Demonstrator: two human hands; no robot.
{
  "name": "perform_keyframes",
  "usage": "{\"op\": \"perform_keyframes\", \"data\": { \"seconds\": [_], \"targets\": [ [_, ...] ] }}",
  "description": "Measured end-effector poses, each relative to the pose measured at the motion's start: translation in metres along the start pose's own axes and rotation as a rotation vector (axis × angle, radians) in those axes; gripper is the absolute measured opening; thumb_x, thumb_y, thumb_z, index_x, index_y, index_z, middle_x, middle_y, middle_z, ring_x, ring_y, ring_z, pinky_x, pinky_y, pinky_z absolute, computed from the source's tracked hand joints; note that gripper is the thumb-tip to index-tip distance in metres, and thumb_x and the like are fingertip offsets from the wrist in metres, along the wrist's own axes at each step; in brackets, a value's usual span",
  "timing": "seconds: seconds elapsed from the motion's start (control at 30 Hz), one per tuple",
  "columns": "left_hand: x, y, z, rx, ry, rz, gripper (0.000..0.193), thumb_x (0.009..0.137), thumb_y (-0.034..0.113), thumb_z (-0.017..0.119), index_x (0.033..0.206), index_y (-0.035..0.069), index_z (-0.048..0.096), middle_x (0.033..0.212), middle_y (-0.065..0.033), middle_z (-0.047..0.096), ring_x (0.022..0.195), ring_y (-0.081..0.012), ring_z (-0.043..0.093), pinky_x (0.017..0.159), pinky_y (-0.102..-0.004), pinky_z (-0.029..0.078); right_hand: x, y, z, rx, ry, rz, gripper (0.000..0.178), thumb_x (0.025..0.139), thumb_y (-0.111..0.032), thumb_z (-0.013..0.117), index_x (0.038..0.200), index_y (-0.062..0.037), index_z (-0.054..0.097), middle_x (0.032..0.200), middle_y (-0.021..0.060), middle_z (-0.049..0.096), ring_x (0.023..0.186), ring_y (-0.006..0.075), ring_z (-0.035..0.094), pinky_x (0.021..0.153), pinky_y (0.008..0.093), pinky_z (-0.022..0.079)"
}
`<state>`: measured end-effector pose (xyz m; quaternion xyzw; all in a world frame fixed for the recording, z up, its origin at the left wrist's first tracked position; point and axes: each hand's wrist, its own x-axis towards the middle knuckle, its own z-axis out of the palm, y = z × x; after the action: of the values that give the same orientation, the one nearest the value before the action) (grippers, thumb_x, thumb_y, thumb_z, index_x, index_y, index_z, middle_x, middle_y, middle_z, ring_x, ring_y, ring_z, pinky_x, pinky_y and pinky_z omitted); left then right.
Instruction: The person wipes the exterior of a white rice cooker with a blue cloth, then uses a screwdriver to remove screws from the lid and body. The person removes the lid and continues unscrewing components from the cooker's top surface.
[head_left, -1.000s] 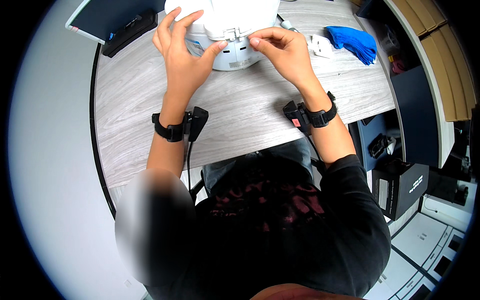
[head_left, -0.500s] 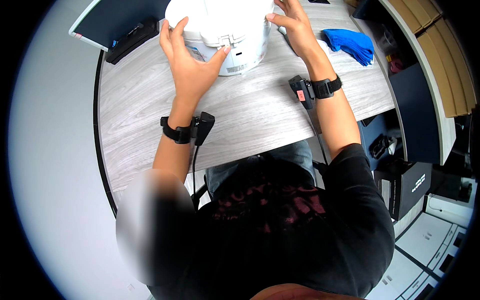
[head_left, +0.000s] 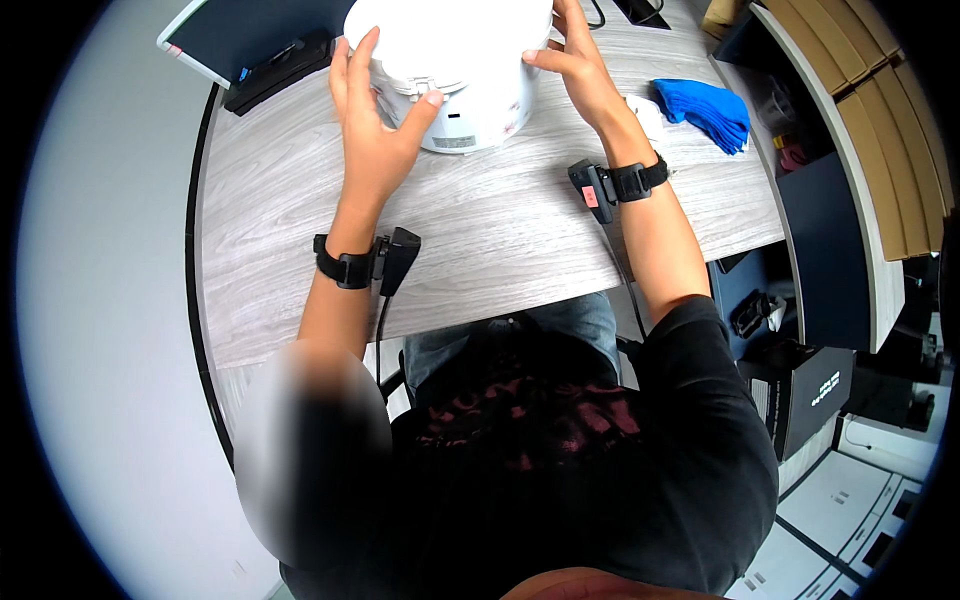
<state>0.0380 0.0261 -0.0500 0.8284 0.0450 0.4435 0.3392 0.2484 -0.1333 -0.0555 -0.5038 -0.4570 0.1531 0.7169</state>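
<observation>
At the far left, a dark flat board (head_left: pixel 262 30) with a pale edge lies at the back corner of the gray wood counter (head_left: pixel 500 230). Next to it rests a long black bar (head_left: pixel 280 72).

The left hand (head_left: pixel 372 125) is open, with fingers spread apart. Its palm and thumb press on the left side of the white round cooker (head_left: pixel 455 75). A black strap with a small black box (head_left: pixel 362 262) sits on that wrist.

The white round cooker stands upright near the back middle of the counter, between the 2 hands. Its lid is shut and its top runs out of the picture.

The right hand (head_left: pixel 578 70) is open too, fingers apart, touching the right side of the cooker. Its wrist has a black strap with a little black box (head_left: pixel 612 183) as well.

Farther right, a small white thing (head_left: pixel 648 115) lies just beside a folded blue cloth (head_left: pixel 708 108). Brown boxes (head_left: pixel 860 110) sit past the counter edge.
</observation>
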Motion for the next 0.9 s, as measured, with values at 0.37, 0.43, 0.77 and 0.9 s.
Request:
{"op": "perform_keyframes", "data": {
  "seconds": [0.37, 0.43, 0.77, 0.9],
  "targets": [
    [-0.007, -0.005, 0.008, -0.063, 0.039, 0.021, 0.084, 0.080, 0.032, 0.077, 0.149, 0.010, 0.035, 0.157, -0.0353, 0.003, 0.150, -0.0480, 0.008, 0.114, -0.0582, 0.026, -0.008, -0.005, 0.005, -0.173, 0.008, -0.007, 0.114, 0.065, -0.021, 0.081, 0.159, -0.0117, 0.017, 0.158, 0.0172, 0.023, 0.149, 0.0340, 0.019, 0.120, 0.0476, 0.019],
    [-0.007, -0.005, 0.010, -0.042, 0.052, 0.021, 0.082, 0.079, 0.031, 0.077, 0.148, 0.010, 0.036, 0.158, -0.0354, 0.003, 0.150, -0.0479, 0.006, 0.114, -0.0581, 0.025, -0.003, -0.014, 0.010, 0.000, -0.044, -0.021, 0.117, 0.063, -0.016, 0.078, 0.160, -0.0107, 0.012, 0.161, 0.0176, 0.021, 0.150, 0.0329, 0.020, 0.121, 0.0441, 0.018],
    [-0.008, -0.003, 0.016, 0.005, 0.079, 0.017, 0.085, 0.080, 0.031, 0.068, 0.151, 0.008, 0.027, 0.158, -0.0394, -0.004, 0.151, -0.0504, -0.006, 0.116, -0.0622, 0.014, -0.005, -0.012, 0.017, 0.005, -0.033, -0.024, 0.115, 0.062, -0.013, 0.073, 0.159, -0.0076, 0.011, 0.153, 0.0214, 0.031, 0.146, 0.0333, 0.027, 0.121, 0.0410, 0.018],
    [-0.009, -0.007, 0.013, -0.003, 0.059, 0.021, 0.086, 0.081, 0.031, 0.065, 0.152, 0.006, 0.025, 0.158, -0.0411, -0.005, 0.151, -0.0509, -0.011, 0.116, -0.0634, 0.011, -0.010, -0.010, 0.026, -0.017, 0.004, -0.063, 0.113, 0.063, -0.016, 0.072, 0.158, -0.0056, 0.011, 0.154, 0.0222, 0.029, 0.146, 0.0335, 0.025, 0.122, 0.0409, 0.016]
  ]
}}
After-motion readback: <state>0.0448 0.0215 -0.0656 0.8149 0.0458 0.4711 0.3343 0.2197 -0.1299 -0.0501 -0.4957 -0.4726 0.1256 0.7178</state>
